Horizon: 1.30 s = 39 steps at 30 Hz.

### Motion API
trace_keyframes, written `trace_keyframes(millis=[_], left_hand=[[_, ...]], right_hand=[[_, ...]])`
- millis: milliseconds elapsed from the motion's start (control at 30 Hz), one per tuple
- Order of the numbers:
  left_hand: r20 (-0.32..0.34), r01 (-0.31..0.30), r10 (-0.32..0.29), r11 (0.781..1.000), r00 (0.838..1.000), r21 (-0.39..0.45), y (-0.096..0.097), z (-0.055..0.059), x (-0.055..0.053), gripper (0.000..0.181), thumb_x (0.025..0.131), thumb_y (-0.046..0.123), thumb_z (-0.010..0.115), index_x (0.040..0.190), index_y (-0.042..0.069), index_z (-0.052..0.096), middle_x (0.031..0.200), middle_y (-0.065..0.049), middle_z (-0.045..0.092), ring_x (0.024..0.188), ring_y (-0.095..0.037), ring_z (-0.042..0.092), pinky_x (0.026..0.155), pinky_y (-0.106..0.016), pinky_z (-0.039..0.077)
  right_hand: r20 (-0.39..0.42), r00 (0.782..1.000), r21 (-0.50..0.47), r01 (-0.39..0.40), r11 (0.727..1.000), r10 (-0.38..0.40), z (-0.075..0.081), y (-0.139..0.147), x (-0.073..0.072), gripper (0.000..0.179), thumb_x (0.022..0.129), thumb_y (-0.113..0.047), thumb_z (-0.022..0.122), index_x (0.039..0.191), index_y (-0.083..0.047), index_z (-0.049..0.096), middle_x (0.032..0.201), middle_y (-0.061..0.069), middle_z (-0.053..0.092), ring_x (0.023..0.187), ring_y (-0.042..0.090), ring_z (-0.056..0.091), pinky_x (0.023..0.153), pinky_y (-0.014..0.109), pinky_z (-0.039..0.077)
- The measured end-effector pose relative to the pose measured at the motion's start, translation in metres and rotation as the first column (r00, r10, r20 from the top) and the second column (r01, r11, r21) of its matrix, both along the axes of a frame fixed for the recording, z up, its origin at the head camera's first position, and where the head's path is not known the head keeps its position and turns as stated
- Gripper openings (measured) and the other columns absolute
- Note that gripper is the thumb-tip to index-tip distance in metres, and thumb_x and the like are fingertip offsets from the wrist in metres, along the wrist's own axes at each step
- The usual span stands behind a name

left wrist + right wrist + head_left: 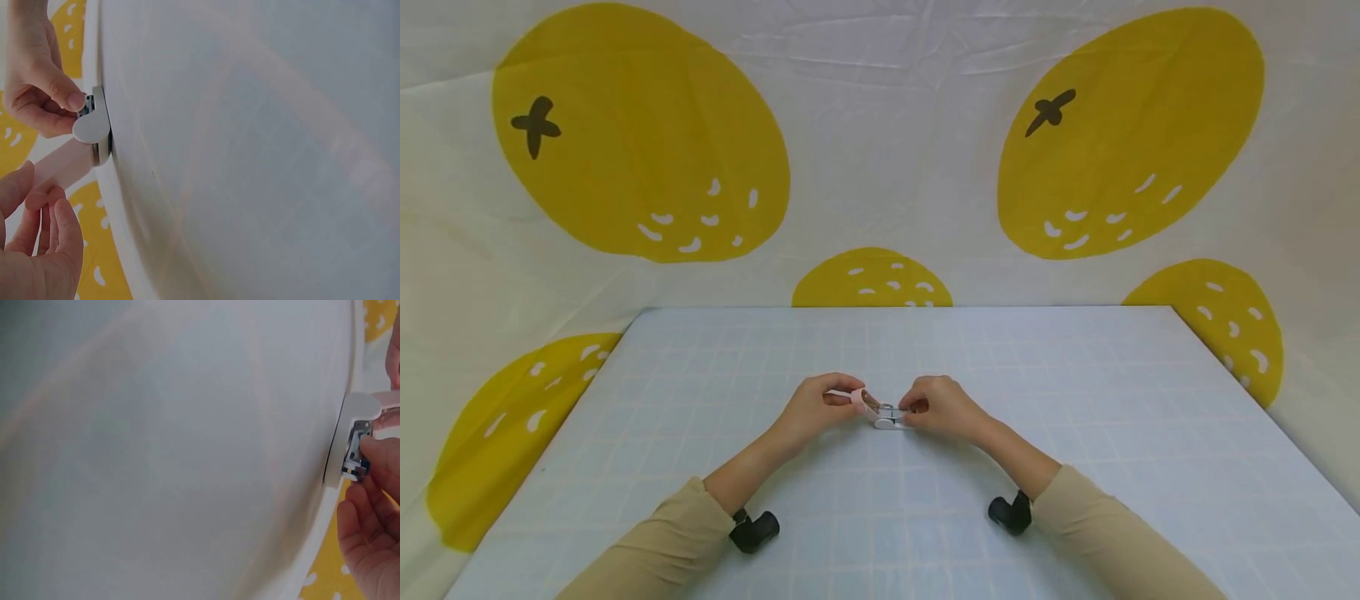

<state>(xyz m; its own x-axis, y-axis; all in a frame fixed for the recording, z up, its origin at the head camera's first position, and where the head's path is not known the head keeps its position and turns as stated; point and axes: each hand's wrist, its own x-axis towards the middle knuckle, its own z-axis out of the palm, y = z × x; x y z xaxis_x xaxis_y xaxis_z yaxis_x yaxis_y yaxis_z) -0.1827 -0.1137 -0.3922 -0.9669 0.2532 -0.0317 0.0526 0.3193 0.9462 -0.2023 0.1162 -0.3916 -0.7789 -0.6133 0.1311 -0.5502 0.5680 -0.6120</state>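
A small stapler [885, 422] with a white base and a pink top cover [62, 164] stands on the table, its cover swung up and back to the left. My left hand [808, 410] holds the free end of that cover between thumb and fingers. From the other side, my right hand [946, 407] pinches the metal staple channel [358, 447], which lies exposed above the base. The right wrist view shows the thumb on the channel and the fingertips close below it. Whether staples lie inside is too small to tell.
The table [880, 508] has a pale blue checked cover. Behind it hangs a white cloth [895, 167] printed with large yellow fruit shapes. Black wrist cameras sit at both cuffs, the left camera [756, 531] and the right camera [1011, 512].
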Motion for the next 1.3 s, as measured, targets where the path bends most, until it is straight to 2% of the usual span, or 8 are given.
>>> trace_keyframes(millis=[167, 700, 933, 1067, 1167, 1300], left_hand=[[0.007, -0.008, 0.008, 1.000, 1.000, -0.013, 0.000, -0.001, 0.000, 0.027, 0.081, 0.010, 0.072, 0.107, 0.005, 0.066, 0.110, -0.006, 0.063, 0.087, -0.019, 0.062, 0.078, -0.030, 0.053], [-0.001, -0.009, 0.009, 1.000, 1.000, -0.008, 0.000, 0.001, 0.000, 0.027, 0.081, 0.010, 0.072, 0.107, 0.005, 0.067, 0.111, -0.006, 0.063, 0.087, -0.019, 0.062, 0.079, -0.031, 0.053], [0.020, -0.024, 0.024, 1.000, 0.999, -0.016, 0.000, 0.002, 0.000, 0.028, 0.080, 0.011, 0.073, 0.107, 0.006, 0.067, 0.111, -0.004, 0.062, 0.088, -0.018, 0.061, 0.079, -0.031, 0.053], [0.023, -0.021, 0.021, 1.000, 1.000, -0.009, 0.000, 0.001, 0.000, 0.028, 0.080, 0.010, 0.073, 0.107, 0.006, 0.067, 0.111, -0.005, 0.062, 0.088, -0.018, 0.061, 0.078, -0.030, 0.053], [0.014, -0.012, 0.012, 1.000, 1.000, -0.003, 0.000, 0.000, -0.001, 0.028, 0.080, 0.010, 0.073, 0.107, 0.004, 0.066, 0.112, -0.007, 0.062, 0.087, -0.018, 0.061, 0.078, -0.030, 0.053], [0.004, -0.007, 0.007, 1.000, 1.000, -0.003, 0.000, 0.000, -0.001, 0.029, 0.081, 0.011, 0.073, 0.108, 0.003, 0.066, 0.112, -0.008, 0.062, 0.087, -0.018, 0.061, 0.077, -0.029, 0.053]], right_hand=[[0.007, 1.000, -0.008, -0.003, 1.000, 0.003, -0.002, 0.001, 0.001, 0.012, 0.079, -0.006, 0.072, 0.090, 0.000, 0.073, 0.072, -0.003, 0.058, 0.064, 0.007, 0.046, 0.056, 0.021, 0.044], [-0.009, 1.000, -0.009, 0.008, 1.000, -0.008, -0.004, 0.003, -0.002, 0.012, 0.078, -0.006, 0.073, 0.089, -0.002, 0.073, 0.073, -0.005, 0.058, 0.064, 0.006, 0.047, 0.057, 0.020, 0.044], [-0.002, 1.000, 0.005, 0.026, 1.000, -0.026, -0.003, 0.012, -0.002, 0.018, 0.076, -0.010, 0.075, 0.092, -0.003, 0.073, 0.078, -0.003, 0.061, 0.070, 0.009, 0.052, 0.062, 0.022, 0.046], [-0.071, 0.997, 0.080, 0.018, 0.997, -0.013, -0.001, 0.018, -0.002, 0.021, 0.074, -0.013, 0.077, 0.093, -0.004, 0.073, 0.088, 0.000, 0.063, 0.083, 0.016, 0.055, 0.073, 0.030, 0.047], [-0.155, 0.988, 0.142, 0.021, 0.990, 0.001, -0.001, 0.023, -0.002, 0.023, 0.072, -0.017, 0.079, 0.093, -0.007, 0.074, 0.103, 0.008, 0.063, 0.100, 0.027, 0.054, 0.085, 0.043, 0.044], [-0.198, 0.980, 0.186, 0.046, 0.982, -0.008, -0.005, 0.027, -0.002, 0.028, 0.071, -0.024, 0.080, 0.096, -0.011, 0.075, 0.125, 0.017, 0.056, 0.119, 0.041, 0.042, 0.090, 0.064, 0.034]])
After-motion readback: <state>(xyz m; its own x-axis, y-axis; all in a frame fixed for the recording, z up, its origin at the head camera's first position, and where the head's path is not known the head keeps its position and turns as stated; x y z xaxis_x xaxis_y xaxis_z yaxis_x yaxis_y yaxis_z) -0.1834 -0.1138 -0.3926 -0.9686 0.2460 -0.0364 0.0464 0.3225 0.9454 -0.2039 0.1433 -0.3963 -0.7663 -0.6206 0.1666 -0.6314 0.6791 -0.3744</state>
